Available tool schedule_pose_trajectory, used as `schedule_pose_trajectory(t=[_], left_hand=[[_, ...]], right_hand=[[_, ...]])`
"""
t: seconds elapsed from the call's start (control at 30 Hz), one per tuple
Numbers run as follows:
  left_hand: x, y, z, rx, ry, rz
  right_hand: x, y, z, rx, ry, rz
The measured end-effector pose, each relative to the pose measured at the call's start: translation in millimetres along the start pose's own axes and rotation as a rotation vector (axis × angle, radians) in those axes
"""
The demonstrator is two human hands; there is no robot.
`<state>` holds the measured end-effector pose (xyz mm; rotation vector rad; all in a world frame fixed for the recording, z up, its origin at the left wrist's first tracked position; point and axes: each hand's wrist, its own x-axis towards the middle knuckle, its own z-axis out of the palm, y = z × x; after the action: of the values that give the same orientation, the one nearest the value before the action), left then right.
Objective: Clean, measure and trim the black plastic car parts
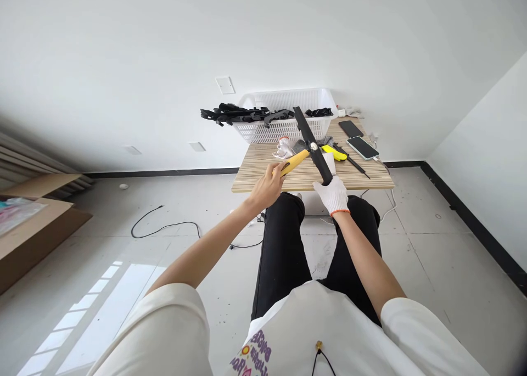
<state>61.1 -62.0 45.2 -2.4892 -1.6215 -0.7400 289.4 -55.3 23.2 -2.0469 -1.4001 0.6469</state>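
The left hand (267, 188) is bare, and its fingers are closed around the yellow handle (296, 161) of a tool. The far end of this handle meets the middle of a long black plastic part (305, 128); what kind of tool it is, I cannot tell. The right hand (332, 195), in a white knitted glove with orange cuff, grips the lower end of the black part. This part is held slanting above the front of the wood-patterned table (257, 170), and its upper end appears before a white plastic basket (284, 130). Whether they touch is not clear.

In the basket lies a pile of black plastic pieces (239, 114), reaching out over its left side. Near it on the table there is a crumpled white glove (284, 148). To the right are a bright yellow object (334, 153), a thin dark rod (356, 163) and two phones (363, 147), lying near each other.
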Motion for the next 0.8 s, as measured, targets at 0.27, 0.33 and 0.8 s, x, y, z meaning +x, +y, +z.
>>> schedule_pose_trajectory(t=[0.27, 0.33, 0.8], left_hand=[[-4, 19, 4.9, 0.036, -0.038, 0.090], [-5, 21, 5.6, 0.031, -0.036, 0.096], [-24, 26, -9.1, -0.035, 0.019, 0.130]], right_hand=[[5, 11, -8, 0.155, -0.027, -0.023], [5, 14, -8, 0.293, -0.039, -0.016], [-2, 16, 9, 1.580, -0.269, 0.119]])
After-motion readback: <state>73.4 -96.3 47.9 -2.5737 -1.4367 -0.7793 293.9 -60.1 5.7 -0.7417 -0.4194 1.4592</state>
